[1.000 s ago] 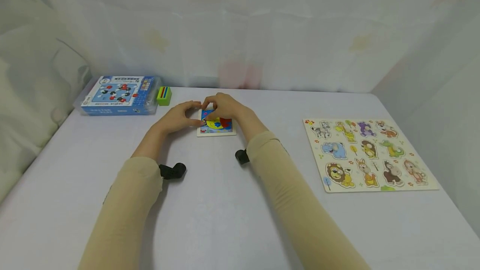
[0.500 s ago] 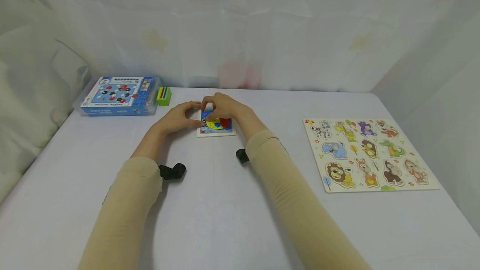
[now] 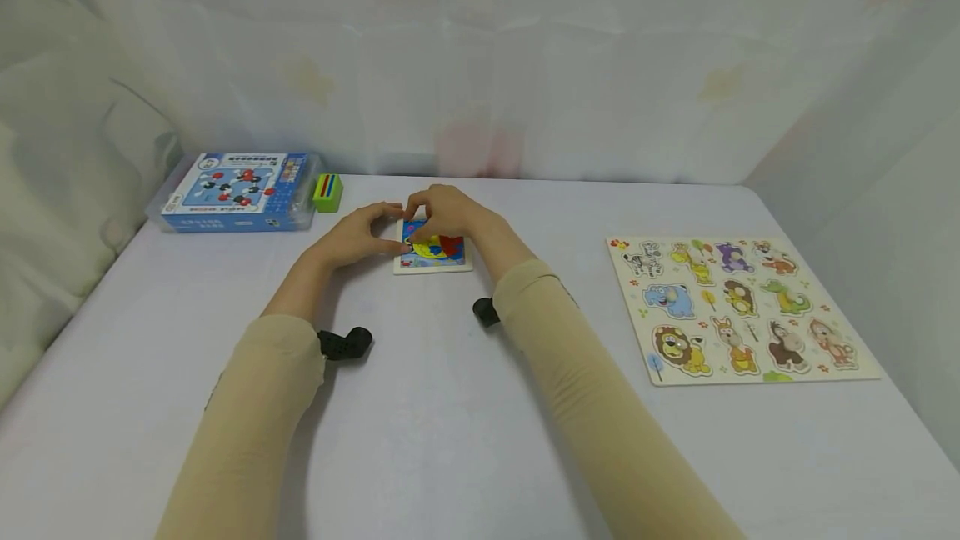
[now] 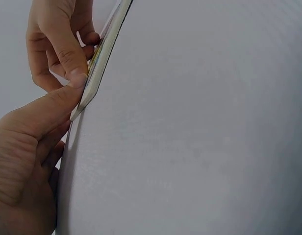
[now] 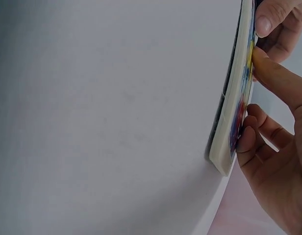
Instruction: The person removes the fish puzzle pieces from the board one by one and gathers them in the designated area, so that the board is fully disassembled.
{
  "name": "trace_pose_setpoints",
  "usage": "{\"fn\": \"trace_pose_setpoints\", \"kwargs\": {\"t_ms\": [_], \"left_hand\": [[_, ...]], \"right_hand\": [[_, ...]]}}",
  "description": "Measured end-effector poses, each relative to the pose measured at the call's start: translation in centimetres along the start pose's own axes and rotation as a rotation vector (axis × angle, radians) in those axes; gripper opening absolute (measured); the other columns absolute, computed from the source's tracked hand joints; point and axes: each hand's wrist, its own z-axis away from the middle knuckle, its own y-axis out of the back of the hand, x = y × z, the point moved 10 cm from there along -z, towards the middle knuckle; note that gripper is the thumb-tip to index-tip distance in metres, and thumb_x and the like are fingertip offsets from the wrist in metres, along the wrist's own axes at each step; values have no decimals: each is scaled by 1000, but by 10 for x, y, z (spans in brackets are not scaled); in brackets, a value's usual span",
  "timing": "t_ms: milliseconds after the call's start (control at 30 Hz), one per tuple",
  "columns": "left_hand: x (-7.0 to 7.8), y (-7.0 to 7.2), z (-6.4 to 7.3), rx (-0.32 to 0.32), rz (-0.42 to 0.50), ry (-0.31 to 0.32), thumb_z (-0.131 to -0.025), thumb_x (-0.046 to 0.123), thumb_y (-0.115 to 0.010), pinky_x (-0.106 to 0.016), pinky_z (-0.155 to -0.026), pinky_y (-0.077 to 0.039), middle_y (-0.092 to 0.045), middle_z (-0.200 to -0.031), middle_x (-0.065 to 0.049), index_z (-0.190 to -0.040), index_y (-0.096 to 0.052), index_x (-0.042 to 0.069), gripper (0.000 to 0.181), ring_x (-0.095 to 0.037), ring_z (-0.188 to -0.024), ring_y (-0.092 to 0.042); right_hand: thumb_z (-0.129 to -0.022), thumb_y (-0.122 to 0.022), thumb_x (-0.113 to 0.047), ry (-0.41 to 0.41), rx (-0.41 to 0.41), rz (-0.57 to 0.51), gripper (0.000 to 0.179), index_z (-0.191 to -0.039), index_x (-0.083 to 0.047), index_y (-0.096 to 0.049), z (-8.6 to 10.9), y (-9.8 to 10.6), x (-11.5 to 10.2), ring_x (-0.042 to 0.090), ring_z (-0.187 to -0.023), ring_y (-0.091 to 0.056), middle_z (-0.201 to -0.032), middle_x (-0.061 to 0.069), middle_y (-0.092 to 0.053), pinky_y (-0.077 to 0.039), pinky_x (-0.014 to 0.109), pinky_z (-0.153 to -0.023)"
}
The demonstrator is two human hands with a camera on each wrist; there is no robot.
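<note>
A small square puzzle (image 3: 441, 266) lies on the table in the head view, with a yellow fish with a red tail on blue in a pale frame. My left hand (image 3: 355, 235) holds its left side, thumb at the edge and fingers at the far-left corner. In the left wrist view that thumb (image 4: 55, 104) rests at the corner. My right hand (image 3: 450, 213) arches over the puzzle, thumb and index finger bent down onto its left half. The right wrist view shows the right thumb (image 5: 278, 78) touching a yellow area. I cannot tell whether it pinches a single piece.
A wooden animal puzzle board (image 3: 708, 312) lies at the right of the table. A boxed molecule model set (image 3: 238, 190) sits at the back left, beside a small green block (image 3: 327, 193) with coloured stripes. A white curtain (image 3: 480, 65) hangs behind the table.
</note>
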Motion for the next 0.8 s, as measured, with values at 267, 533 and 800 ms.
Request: {"fn": "trace_pose_setpoints", "kwargs": {"t_ms": [267, 533, 800], "left_hand": [[1, 0, -1, -4, -10, 3, -86, 39, -74, -63, -124, -12, -24, -166, -11, -147, -43, 15, 73, -36, -156, -13], [0, 0, 0, -4, -6, 6, -86, 38, -74, -63, -124, -12, -24, -166, -11, -147, -43, 15, 72, -36, -156, -12], [1, 0, 0, 0, 13, -11, -86, 37, -75, -63, -125, -12, -27, -165, -9, -143, -46, 16, 68, -34, -156, -13]], "right_hand": [[-88, -72, -39, -6, -4, -13, 33, -119, -29, -65, -1, -1, 3, 18, -105, -53, -116, 3, -57, -49, 33, -94], [-91, -69, -34, 9, -26, -4, 35, -125, -25, -60, -1, -4, -2, 19, -101, -53, -112, 6, -59, -49, 32, -92], [-94, -66, -28, 20, -47, 19, 34, -125, -20, -57, 2, -5, -9, 21, -105, -52, -118, 9, -58, -49, 34, -96]]}}
